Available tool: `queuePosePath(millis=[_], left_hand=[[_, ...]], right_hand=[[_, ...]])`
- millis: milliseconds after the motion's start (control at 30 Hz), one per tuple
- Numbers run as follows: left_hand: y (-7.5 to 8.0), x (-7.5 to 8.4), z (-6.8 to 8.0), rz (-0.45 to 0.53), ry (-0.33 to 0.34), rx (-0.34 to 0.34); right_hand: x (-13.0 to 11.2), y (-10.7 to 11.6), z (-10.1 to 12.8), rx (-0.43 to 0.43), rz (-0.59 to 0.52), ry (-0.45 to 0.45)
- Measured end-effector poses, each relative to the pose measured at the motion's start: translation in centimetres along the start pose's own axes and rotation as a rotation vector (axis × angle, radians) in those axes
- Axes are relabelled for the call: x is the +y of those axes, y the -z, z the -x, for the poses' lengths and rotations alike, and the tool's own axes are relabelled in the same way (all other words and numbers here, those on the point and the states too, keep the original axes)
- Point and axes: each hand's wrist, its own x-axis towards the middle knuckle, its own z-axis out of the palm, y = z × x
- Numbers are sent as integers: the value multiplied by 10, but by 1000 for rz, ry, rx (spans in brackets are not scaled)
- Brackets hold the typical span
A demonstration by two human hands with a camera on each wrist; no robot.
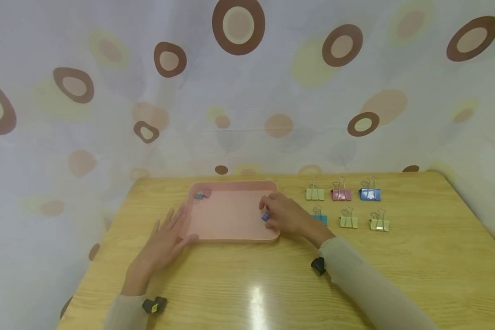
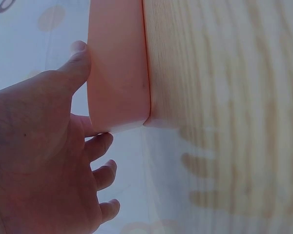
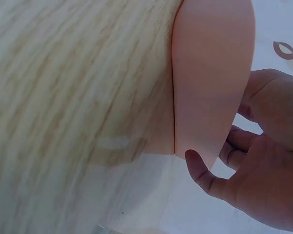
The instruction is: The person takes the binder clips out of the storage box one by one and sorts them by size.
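A pink tray [image 1: 231, 240] lies on the wooden table, and both hands are at its ends. My left hand [image 1: 162, 245] rests at the tray's left end, its fingers spread. In the left wrist view the thumb tip [image 2: 79, 48] touches the rim. Over the tray's right end, my right hand [image 1: 286, 214] pinches a small blue binder clip [image 1: 266, 216] between thumb and fingers. The tray wall [image 3: 210, 73] hides that clip in the right wrist view. A small teal binder clip [image 1: 199, 196] and a small pink one [image 1: 207, 193] lie in the tray's far left corner.
Larger binder clips stand in two rows right of the tray: yellow [image 1: 315, 194], pink [image 1: 341, 195] and blue [image 1: 370, 194] behind, with teal [image 1: 321, 219] and two yellow ones [image 1: 348, 222] in front. The right forearm partly covers the teal clip. A patterned curtain [image 1: 247, 91] hangs behind the table.
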Motion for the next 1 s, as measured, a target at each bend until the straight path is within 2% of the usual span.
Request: queuePosePath(millis=[433, 633, 1000], left_hand=[[-4, -2, -3, -1, -16, 5], [-4, -1, -1, 1, -17, 4], [-1, -1, 0, -3, -15, 20]], right_hand=[[-3, 1, 1, -33, 23, -9], [0, -4, 2, -3, -19, 8], [-4, 5, 5, 77, -134, 1]])
